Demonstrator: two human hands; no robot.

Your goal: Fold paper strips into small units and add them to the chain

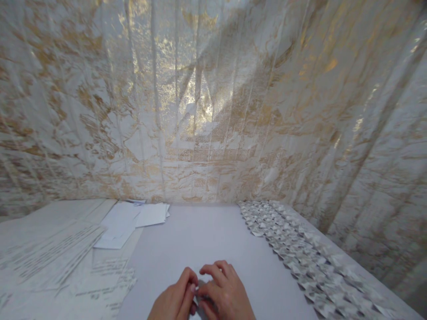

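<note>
At the bottom centre, my left hand (176, 297) and my right hand (225, 292) meet over the white table surface (200, 235). Between them is a small folded paper piece (196, 314), mostly hidden by the fingers. My left hand pinches it with thumb and fingertips. The thumb and lower fingers of my right hand press at its right side, while the upper fingers are curled above it.
Rows of small folded paper pieces (300, 253) run along the right side. Printed sheets (56, 262) cover the left side, with blank white papers (120, 222) and a small paper stack (151, 215) behind. A patterned gold and white curtain (200, 111) hangs at the back.
</note>
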